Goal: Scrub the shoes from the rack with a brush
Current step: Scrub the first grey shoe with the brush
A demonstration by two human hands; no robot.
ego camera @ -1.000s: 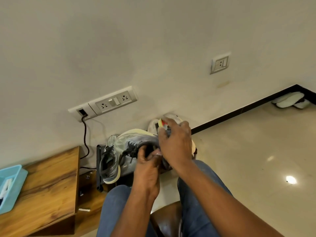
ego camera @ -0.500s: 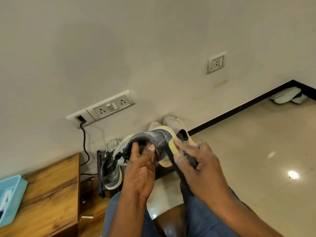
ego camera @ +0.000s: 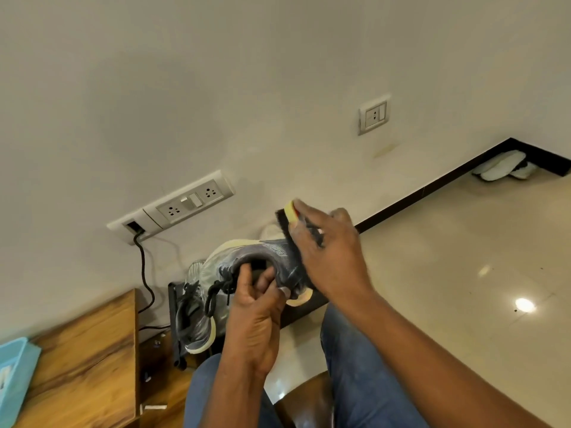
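1. The right hand [ego camera: 327, 251], gripping the brush [ego camera: 289, 222], is now sweeping from the shoe's [ego camera: 262, 257] near side toward its far end.
2. The left hand [ego camera: 256, 307] is gripping the shoe's collar above the lap, so scrubbing is progressing.

The right hand [ego camera: 332, 257] hides most of the brush [ego camera: 285, 222].
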